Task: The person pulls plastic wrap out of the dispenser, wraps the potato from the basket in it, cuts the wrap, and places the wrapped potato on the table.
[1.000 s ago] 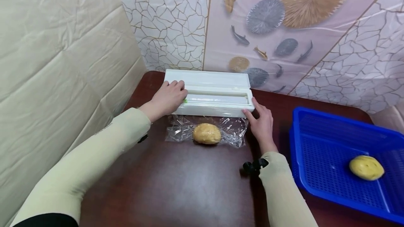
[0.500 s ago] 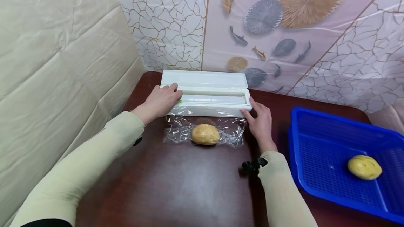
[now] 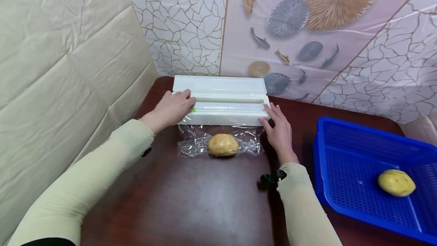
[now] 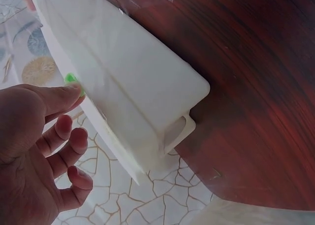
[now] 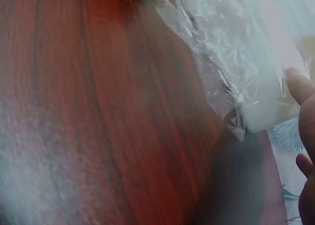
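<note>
A white cling film dispenser [image 3: 225, 120] lies across the table with its lid [image 3: 218, 85] raised at the back. My left hand [image 3: 169, 110] is at its left end, pinching a small green slider [image 4: 71, 79] between thumb and index finger; the other fingers are bent and hold nothing. At the right front corner, my right hand [image 3: 280, 134] rests its thumb on the front face and its fairly straight fingers at the end. Clear cling film [image 3: 194, 144] runs from the dispenser over a potato [image 3: 223, 145] in front of it.
A blue plastic basket [image 3: 321, 162] stands on the right of the table, with another yellow potato [image 3: 396, 183] inside. The patterned wall [image 3: 191, 22] rises close behind the dispenser, and a pale padded wall [image 3: 78, 67] bounds the left side.
My left hand has moved left with the green slider, toward the dispenser's left end. The dispenser has shifted slightly left, and my right fingers now reach a little over its right corner.
</note>
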The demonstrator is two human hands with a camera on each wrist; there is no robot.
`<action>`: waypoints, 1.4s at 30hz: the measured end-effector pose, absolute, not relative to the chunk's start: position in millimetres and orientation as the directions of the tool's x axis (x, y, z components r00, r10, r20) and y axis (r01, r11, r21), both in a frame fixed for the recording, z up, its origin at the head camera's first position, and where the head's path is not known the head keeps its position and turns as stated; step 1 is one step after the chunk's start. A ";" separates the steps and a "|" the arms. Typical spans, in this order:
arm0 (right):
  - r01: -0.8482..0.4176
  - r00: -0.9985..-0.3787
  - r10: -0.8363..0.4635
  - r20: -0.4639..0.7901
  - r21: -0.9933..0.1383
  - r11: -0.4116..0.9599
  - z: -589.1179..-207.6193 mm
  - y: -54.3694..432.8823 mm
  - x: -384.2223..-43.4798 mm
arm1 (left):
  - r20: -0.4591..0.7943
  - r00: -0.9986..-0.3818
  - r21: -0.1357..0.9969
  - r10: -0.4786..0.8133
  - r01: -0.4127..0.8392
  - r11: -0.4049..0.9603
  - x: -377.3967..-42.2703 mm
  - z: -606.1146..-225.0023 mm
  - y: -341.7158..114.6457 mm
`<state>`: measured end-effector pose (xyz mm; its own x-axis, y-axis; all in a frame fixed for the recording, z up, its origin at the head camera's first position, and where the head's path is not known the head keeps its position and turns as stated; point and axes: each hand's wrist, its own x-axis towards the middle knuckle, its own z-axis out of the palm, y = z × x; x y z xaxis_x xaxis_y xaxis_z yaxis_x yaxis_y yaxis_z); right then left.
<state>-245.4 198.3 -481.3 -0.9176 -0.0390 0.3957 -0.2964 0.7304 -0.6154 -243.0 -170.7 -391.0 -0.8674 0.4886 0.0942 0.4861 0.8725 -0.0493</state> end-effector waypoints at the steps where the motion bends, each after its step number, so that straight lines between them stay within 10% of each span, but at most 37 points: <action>1: -0.290 -0.922 -0.039 0.386 -0.618 0.731 -480.8 197.5 -245.7 | 0.090 -0.868 -0.049 0.488 0.485 0.873 -242.8 -390.4 -172.6; 42: -0.303 -0.914 -0.021 0.405 -0.647 0.699 -482.9 193.7 -247.5 | 0.226 -0.837 0.023 0.498 0.516 0.856 -241.1 -404.2 -214.3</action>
